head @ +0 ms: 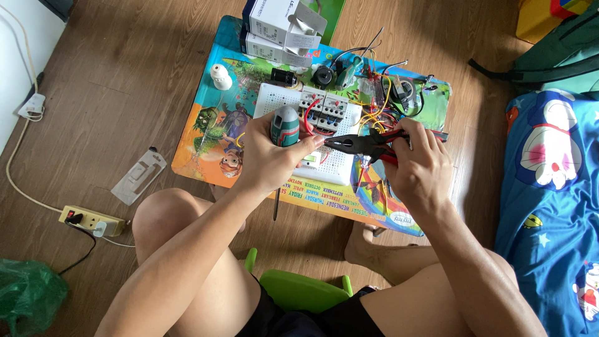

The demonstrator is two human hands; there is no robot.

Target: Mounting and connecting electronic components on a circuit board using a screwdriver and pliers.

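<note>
My left hand [269, 156] is closed around a green-and-grey screwdriver [284, 127], its shaft pointing down past the table's front edge. My right hand [419, 163] grips black pliers with red handles [365, 145], whose jaws point left toward my left fingertips. Both hands hover over a white perforated board [274, 98] carrying grey circuit breakers [323, 110] with red and yellow wires [373, 100]. The board lies on a small colourful cartoon-printed table [209, 128].
White boxes [277, 28] stand at the table's far edge, beside a white lamp holder [220, 76] and a black round part [322, 76]. A power strip [91, 219] and plastic packaging [138, 176] lie on the wooden floor left. Blue cartoon bedding [549, 187] lies right.
</note>
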